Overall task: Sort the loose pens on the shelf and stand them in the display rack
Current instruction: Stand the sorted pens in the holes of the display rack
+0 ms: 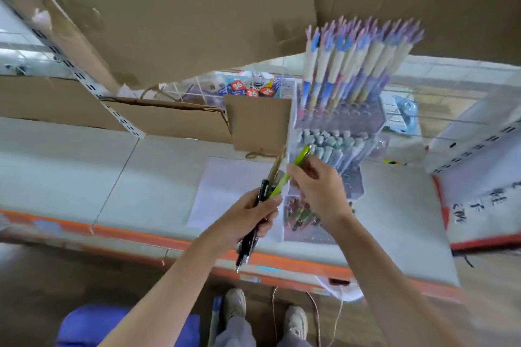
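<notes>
Our left hand (248, 214) has its grip closed around a bundle of black pens (249, 236), tips pointing down toward us over the shelf (70, 166). Our right hand (315, 186) pinches a green pen (300, 156) just beside that bundle. The display rack (338, 121), crowded with upright pens, stands just beyond the right grip.

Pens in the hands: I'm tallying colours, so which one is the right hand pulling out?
The lime-green pen. The right hand pinches it, while the black pens and a brownish one sit bundled in the left hand.
</notes>
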